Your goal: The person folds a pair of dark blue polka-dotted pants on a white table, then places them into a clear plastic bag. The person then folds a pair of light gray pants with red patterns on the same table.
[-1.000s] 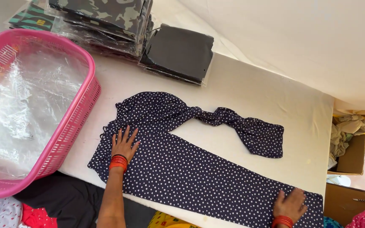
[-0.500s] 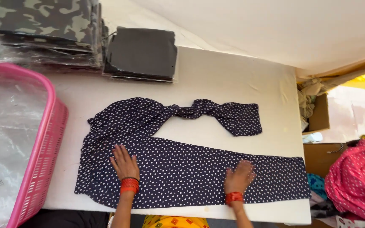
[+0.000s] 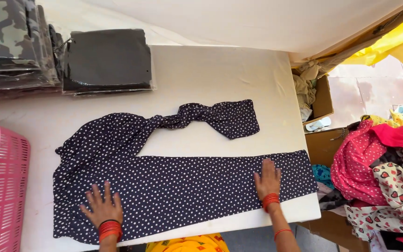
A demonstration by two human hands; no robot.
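A dark navy pair of trousers with small white dots (image 3: 183,186) lies on a white table (image 3: 220,74). One leg is spread flat along the near edge; the other leg (image 3: 211,119) is twisted and bunched toward the middle. My left hand (image 3: 102,207) presses flat on the waist end of the flat leg, fingers spread. My right hand (image 3: 267,179) lies flat near the leg's hem end. Both wrists wear red bangles. Neither hand grips anything.
A pink plastic basket (image 3: 3,186) stands at the left edge. Stacks of bagged black (image 3: 106,60) and camouflage garments (image 3: 5,42) sit at the back left. Cardboard boxes (image 3: 320,100) and a pile of red and patterned clothes (image 3: 383,168) lie right of the table.
My left hand slid down toward the waist's near edge and my right hand moved inward along the flat leg. The view shifted right, so the basket is now mostly out of frame.
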